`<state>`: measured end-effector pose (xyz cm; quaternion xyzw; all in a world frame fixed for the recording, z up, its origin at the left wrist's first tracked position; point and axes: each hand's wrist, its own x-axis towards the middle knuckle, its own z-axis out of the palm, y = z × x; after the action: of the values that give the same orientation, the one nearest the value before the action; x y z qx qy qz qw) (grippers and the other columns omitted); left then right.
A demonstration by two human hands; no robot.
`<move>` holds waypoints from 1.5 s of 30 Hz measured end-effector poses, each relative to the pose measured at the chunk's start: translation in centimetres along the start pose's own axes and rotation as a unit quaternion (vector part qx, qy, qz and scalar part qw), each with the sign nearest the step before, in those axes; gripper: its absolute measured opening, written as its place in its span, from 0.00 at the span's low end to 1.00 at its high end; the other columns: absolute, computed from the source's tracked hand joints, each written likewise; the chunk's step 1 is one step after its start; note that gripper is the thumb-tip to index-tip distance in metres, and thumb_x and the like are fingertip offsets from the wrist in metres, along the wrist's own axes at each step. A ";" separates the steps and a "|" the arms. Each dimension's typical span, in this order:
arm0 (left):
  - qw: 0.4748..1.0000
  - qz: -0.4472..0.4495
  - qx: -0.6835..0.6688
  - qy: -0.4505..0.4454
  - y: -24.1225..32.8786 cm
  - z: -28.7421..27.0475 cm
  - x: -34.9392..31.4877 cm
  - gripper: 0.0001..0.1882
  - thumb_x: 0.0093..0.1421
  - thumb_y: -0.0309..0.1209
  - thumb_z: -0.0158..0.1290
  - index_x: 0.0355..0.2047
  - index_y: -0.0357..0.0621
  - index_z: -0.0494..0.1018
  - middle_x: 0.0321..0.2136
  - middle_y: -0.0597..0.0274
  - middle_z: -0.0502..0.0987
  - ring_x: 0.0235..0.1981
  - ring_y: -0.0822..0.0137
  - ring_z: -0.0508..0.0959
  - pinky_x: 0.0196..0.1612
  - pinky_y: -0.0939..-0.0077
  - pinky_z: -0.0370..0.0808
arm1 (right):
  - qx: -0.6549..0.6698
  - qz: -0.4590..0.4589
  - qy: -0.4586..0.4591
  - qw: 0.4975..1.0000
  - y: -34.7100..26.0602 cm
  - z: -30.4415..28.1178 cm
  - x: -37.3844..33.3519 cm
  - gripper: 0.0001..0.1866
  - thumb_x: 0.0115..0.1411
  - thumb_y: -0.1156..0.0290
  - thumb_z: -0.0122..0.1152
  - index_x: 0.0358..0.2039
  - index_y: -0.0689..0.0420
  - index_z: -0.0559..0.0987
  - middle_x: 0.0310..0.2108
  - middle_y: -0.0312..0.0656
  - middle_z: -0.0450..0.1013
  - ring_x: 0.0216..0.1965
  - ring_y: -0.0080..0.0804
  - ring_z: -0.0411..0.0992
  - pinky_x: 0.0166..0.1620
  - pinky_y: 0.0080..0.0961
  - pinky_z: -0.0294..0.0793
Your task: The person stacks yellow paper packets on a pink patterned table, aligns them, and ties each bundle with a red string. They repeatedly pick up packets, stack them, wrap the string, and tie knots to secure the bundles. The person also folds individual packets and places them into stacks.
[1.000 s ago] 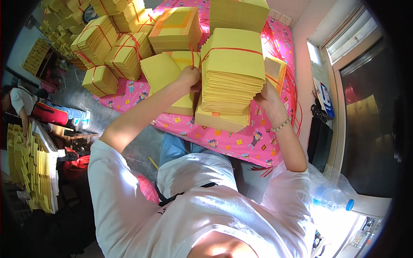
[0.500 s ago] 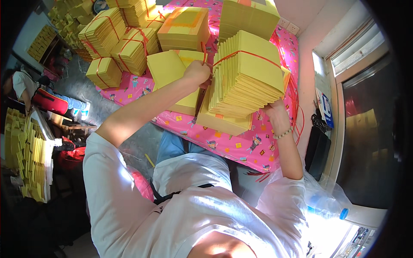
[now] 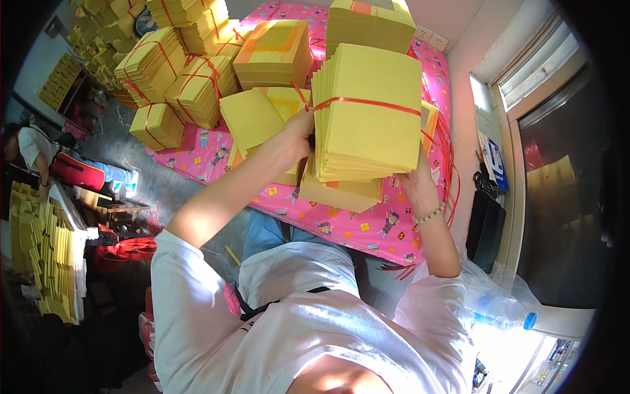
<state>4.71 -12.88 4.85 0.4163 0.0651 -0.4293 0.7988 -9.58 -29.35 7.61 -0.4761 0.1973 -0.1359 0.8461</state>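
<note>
Pink surface (image 3: 357, 231), yellow bundles (image 3: 270, 60), red strips (image 3: 448, 161)

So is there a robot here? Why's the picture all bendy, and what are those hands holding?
No robot, just a person's two bare hands. A wide camera worn on their head looks down, which makes straight edges look curved. The left hand grips a red strap beside a thick stack of yellow paper pieces. The right hand is at the stack's lower right corner; some fingers are hidden. A red band crosses the stack. More yellow bundles, some tied in red, sit on the pink patterned cover.
</note>
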 end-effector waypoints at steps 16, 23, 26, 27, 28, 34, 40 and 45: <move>0.926 0.363 0.105 0.000 -1.1 -0.1 1.7 0.11 0.70 0.37 0.38 0.42 0.46 0.67 0.33 0.73 0.71 0.34 0.81 0.68 0.40 0.84 0.67 | -0.222 -0.255 -0.045 0.940 1.5 -3.3 3.2 0.16 0.63 0.72 0.52 0.50 0.62 0.70 0.44 0.39 0.72 0.42 0.27 0.72 0.44 0.25 0.75; 0.898 0.403 0.113 -0.138 -1.0 -0.9 2.4 0.10 0.70 0.35 0.39 0.45 0.48 0.67 0.40 0.72 0.73 0.40 0.79 0.72 0.44 0.80 0.72 | 0.043 -0.166 -0.127 0.977 2.3 -2.6 1.6 0.08 0.64 0.74 0.48 0.43 0.57 0.72 0.38 0.34 0.73 0.39 0.20 0.72 0.43 0.20 0.75; 0.927 0.357 0.104 -0.055 -1.6 0.3 1.7 0.12 0.71 0.35 0.36 0.41 0.45 0.68 0.35 0.70 0.73 0.37 0.80 0.70 0.44 0.83 0.68 | 0.078 -0.119 -0.055 0.988 3.4 -2.4 1.8 0.08 0.65 0.73 0.46 0.43 0.57 0.71 0.37 0.34 0.73 0.37 0.19 0.72 0.41 0.20 0.75; 0.933 0.339 0.113 -0.036 -1.1 0.9 1.3 0.13 0.71 0.36 0.36 0.42 0.45 0.68 0.35 0.69 0.73 0.37 0.79 0.71 0.44 0.82 0.68 | 0.036 -0.132 -0.059 0.989 3.5 -3.0 2.3 0.08 0.65 0.72 0.46 0.43 0.57 0.71 0.37 0.34 0.73 0.37 0.19 0.72 0.41 0.20 0.76; 0.941 0.317 0.121 -0.014 -0.9 1.4 0.8 0.13 0.71 0.36 0.36 0.42 0.44 0.68 0.35 0.68 0.74 0.36 0.78 0.71 0.43 0.82 0.69 | -0.006 -0.145 -0.063 0.987 3.8 -3.6 2.9 0.08 0.66 0.72 0.46 0.43 0.57 0.71 0.37 0.35 0.73 0.37 0.20 0.72 0.41 0.21 0.76; 0.970 0.237 0.016 0.048 0.0 3.3 -1.0 0.15 0.71 0.35 0.33 0.43 0.42 0.68 0.37 0.61 0.75 0.38 0.72 0.75 0.44 0.74 0.73 | 0.151 -0.105 -0.123 0.975 2.0 -1.9 2.2 0.09 0.65 0.71 0.48 0.44 0.58 0.72 0.39 0.35 0.73 0.39 0.20 0.72 0.43 0.19 0.75; 0.956 0.280 0.049 0.070 -0.7 3.8 -1.2 0.15 0.71 0.36 0.33 0.41 0.41 0.67 0.37 0.61 0.75 0.37 0.70 0.76 0.42 0.72 0.75 | -0.005 -0.196 -0.137 0.971 2.3 -2.9 3.3 0.08 0.66 0.72 0.48 0.44 0.60 0.71 0.38 0.32 0.72 0.39 0.16 0.69 0.43 0.14 0.71; 0.960 0.268 0.047 0.068 -0.3 3.1 -0.4 0.15 0.71 0.36 0.33 0.41 0.41 0.67 0.37 0.60 0.74 0.38 0.70 0.76 0.42 0.72 0.75 | -0.027 -0.171 -0.111 0.979 1.7 -3.5 5.7 0.08 0.66 0.71 0.50 0.40 0.63 0.73 0.34 0.33 0.73 0.35 0.15 0.69 0.40 0.13 0.70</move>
<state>3.45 -14.92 6.83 0.4841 -0.0150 -0.1726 0.8577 -6.07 -33.53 3.34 -0.5379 0.0210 -0.2196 0.8136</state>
